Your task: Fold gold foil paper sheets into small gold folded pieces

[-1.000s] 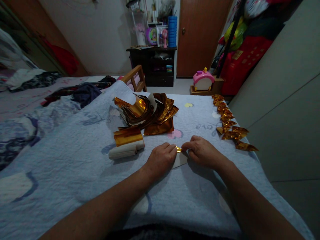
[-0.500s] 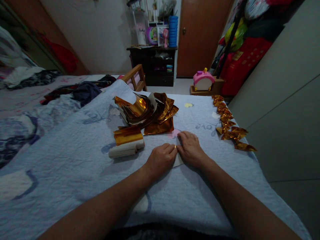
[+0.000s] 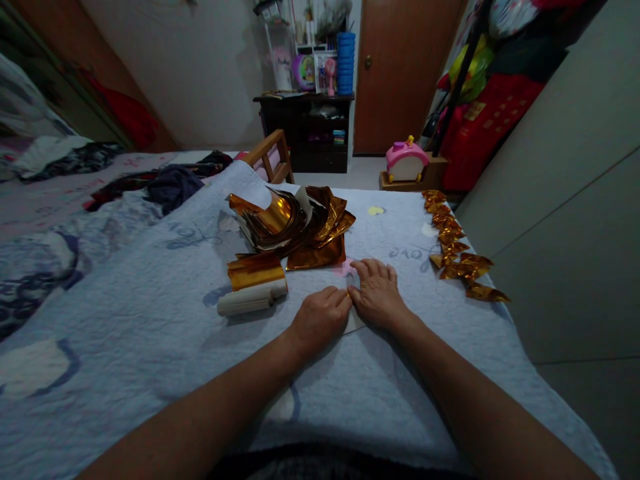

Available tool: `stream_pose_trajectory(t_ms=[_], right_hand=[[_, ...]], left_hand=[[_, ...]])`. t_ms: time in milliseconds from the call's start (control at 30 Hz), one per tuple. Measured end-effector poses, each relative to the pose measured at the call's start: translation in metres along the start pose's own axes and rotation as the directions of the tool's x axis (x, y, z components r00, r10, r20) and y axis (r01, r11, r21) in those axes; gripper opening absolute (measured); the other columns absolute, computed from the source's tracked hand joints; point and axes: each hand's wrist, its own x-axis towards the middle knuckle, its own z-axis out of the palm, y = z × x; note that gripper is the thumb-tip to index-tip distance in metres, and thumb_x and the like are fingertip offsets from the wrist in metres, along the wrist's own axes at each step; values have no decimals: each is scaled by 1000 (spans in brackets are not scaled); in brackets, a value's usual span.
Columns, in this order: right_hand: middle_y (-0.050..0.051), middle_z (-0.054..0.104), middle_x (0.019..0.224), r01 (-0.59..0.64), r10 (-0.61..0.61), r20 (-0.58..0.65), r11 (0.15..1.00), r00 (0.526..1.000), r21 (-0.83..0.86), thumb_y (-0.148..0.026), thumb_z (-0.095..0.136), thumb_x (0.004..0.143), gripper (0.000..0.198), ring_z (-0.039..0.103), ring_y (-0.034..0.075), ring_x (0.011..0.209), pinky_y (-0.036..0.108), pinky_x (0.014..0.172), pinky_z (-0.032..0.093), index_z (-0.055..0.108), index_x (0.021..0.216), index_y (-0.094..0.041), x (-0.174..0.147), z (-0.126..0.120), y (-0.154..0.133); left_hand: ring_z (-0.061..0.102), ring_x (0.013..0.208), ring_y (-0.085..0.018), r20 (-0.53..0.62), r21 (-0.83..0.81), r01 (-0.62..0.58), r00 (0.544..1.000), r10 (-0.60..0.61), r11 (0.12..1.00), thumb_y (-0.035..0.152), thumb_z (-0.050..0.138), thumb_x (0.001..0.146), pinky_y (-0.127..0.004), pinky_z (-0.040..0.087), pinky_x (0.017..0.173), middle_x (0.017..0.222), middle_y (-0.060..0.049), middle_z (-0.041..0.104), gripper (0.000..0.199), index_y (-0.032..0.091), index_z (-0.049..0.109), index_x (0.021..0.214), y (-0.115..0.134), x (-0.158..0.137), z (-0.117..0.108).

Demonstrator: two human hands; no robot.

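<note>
A sheet of foil paper, pale side up, lies mostly hidden beneath my two hands on the bedspread. My left hand is closed at the paper's left part, its fingers curled and the fingertips gripping it. From the right, my right hand presses on the sheet, thumb pointing at the left fingertips and the other fingers stretched out and slightly apart. A speck of gold shows where the hands meet. Just beyond them sits a fanned stack of gold foil sheets. Left of my hands is a curled bundle of foil paper.
A row of folded gold foil pieces runs along the bed's right edge. The pale blue bedspread has soft wrinkles. Clothes lie at the far left. A dark cabinet and a pink toy case stand beyond the bed.
My right hand's fingers have spread and stretched a little further forward. Both hands still meet over the paper, and my left hand has hardly moved.
</note>
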Motion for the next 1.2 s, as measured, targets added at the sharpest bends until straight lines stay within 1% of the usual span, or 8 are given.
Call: stream_pose_trajectory(t_ms=[233, 467, 633, 767, 833, 933, 1033, 1200], right_hand=[[13, 47, 147, 27, -25, 57, 999, 998, -35, -32, 50, 95, 60, 33, 36, 140, 61, 115, 18, 37, 153, -28, -7, -7, 7], [12, 42, 155, 46, -35, 112, 995, 993, -92, -32, 44, 99, 65, 31, 37, 145, 62, 115, 20, 24, 160, -33, -14, -9, 19], [15, 39, 159, 45, -30, 145, 994, 989, -103, -32, 44, 99, 65, 28, 39, 147, 63, 114, 21, 23, 161, -33, -16, -10, 27], [15, 40, 157, 54, -47, 133, 998, 990, -42, -29, 46, 97, 64, 31, 38, 145, 62, 113, 22, 28, 159, -30, -15, -13, 34], [14, 48, 150, 77, -77, 100, 997, 992, 8, -27, 47, 96, 55, 37, 35, 138, 58, 112, 24, 43, 151, -27, -12, -16, 35], [12, 61, 125, 106, -112, 62, 990, 992, 89, -28, 45, 98, 29, 49, 28, 117, 45, 103, 34, 67, 114, -21, -8, -23, 33], [10, 61, 110, 118, -125, 63, 987, 990, 109, -32, 51, 96, 20, 50, 26, 103, 41, 92, 36, 67, 98, -20, -7, -26, 25], [10, 59, 103, 155, -160, 67, 985, 985, 68, -36, 59, 93, 20, 48, 26, 97, 39, 86, 35, 65, 94, -18, -10, -24, 16]], left_hand=[[64, 91, -23, 35, -8, -10, 999, 10, 1000, 13, 52, 97, -35, 56, 77, 94, -8, 71, 14, 14, 65, 102, 0, 0, -4], [65, 90, -24, 76, -6, -6, 997, 7, 1000, 14, 55, 96, -35, 56, 74, 95, -8, 71, 11, 14, 65, 93, -1, 0, -6], [65, 92, -23, 30, -25, -14, 999, 15, 1000, 15, 54, 97, -34, 56, 76, 98, -9, 72, 12, 14, 67, 97, -4, -2, -4], [64, 97, -23, -44, -116, -28, 999, 23, 993, 17, 57, 97, -36, 56, 83, 105, -8, 73, 13, 15, 68, 104, -11, -5, 2], [64, 99, -22, -74, -183, -21, 997, 7, 983, 18, 57, 97, -36, 55, 86, 107, -8, 73, 14, 16, 68, 106, -14, -5, 5], [63, 97, -21, -91, -257, 2, 996, -26, 966, 19, 55, 98, -36, 54, 86, 105, -8, 73, 15, 17, 69, 103, -17, -4, 6], [62, 95, -21, -102, -308, 13, 994, -47, 951, 18, 54, 98, -36, 53, 85, 103, -8, 73, 16, 17, 69, 101, -18, -2, 5], [57, 106, -24, -127, -352, 99, 980, -152, 931, 14, 56, 92, -41, 49, 96, 114, -10, 69, 23, 15, 64, 114, -22, -2, 6]])
